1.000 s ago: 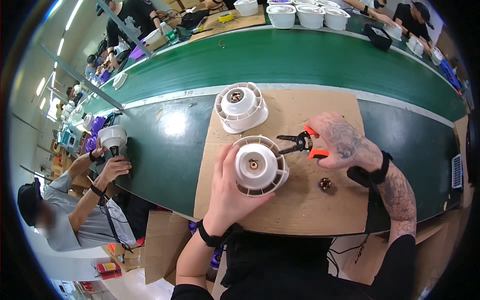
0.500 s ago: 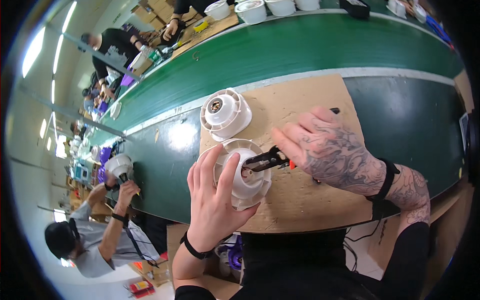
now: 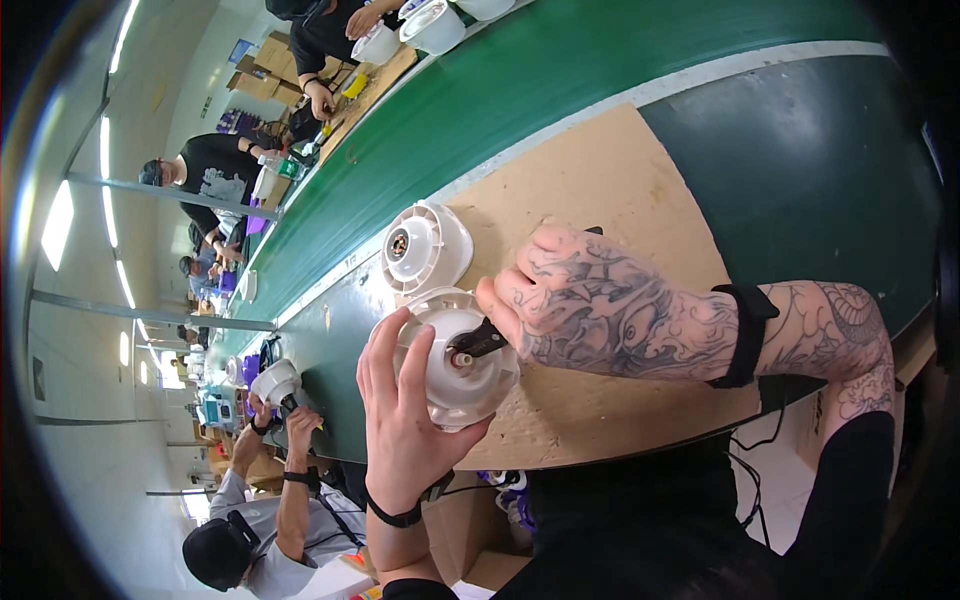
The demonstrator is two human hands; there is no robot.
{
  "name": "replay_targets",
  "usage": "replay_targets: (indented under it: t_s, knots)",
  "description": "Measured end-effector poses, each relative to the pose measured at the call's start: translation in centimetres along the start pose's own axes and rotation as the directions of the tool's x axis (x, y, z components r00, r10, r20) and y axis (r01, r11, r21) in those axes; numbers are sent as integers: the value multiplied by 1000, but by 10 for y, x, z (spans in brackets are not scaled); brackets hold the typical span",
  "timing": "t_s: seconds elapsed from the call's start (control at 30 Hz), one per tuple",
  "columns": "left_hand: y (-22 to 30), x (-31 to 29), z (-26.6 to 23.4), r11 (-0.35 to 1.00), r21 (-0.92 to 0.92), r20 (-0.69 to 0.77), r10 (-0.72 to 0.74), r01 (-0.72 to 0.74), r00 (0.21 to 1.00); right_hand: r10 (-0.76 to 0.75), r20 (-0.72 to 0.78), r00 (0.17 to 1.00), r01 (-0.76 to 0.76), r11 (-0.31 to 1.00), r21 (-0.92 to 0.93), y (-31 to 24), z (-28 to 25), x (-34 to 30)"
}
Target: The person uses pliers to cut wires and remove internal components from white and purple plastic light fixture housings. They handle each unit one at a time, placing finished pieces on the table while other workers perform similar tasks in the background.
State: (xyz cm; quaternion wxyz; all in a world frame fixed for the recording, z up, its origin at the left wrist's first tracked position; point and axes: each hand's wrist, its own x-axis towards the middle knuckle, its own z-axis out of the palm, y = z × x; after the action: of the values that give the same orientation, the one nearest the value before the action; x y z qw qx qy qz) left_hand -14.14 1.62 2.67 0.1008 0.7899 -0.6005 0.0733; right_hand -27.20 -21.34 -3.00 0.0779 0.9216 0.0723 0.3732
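A round white plastic housing (image 3: 462, 392) with a ribbed outer ring stands on a cardboard sheet, its domed centre facing up. My left hand (image 3: 418, 430) is wrapped around its near left side, fingers over the rim and dome. My right hand (image 3: 590, 305) grips black pliers (image 3: 480, 338), whose jaws reach into the central opening beside a small post. Most of their handles are hidden under my fist. Just beyond sits a second white housing (image 3: 450, 255), with a copper-coloured part showing in its centre.
Under the work lies the cardboard sheet (image 3: 640, 200) on a dark green table (image 3: 800, 170). A green conveyor belt (image 3: 560, 75) runs past its far side. At the left a person (image 3: 270, 540) holds another white housing (image 3: 277, 382). Across the belt, other people work near white tubs (image 3: 432, 28).
My right hand has moved left and closer to the housing, with the pliers' jaws still at its centre. My left hand keeps its hold. The whole view has turned and shifted.
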Motion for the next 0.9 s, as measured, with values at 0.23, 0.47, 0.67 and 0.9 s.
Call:
replay_targets:
  t_s: [0.23,0.47,0.67,0.9]
  knots:
    - [-18,-16,3,999,11,-5,-48,48,999,51,126,991,-73,982,175,28,-26,20]
    - [-27,-34,41,467,-883,-136,-369,57,919,177,456,872,-476,516,712,38,-28,27]
    - [-1,-34,52,-747,-663,373,-284,40,884,141,681,718,-682,-52,730,37,-10,23]
    - [18,-28,54,-739,-670,408,-287,71,867,107,532,840,-519,-124,845,32,11,12]
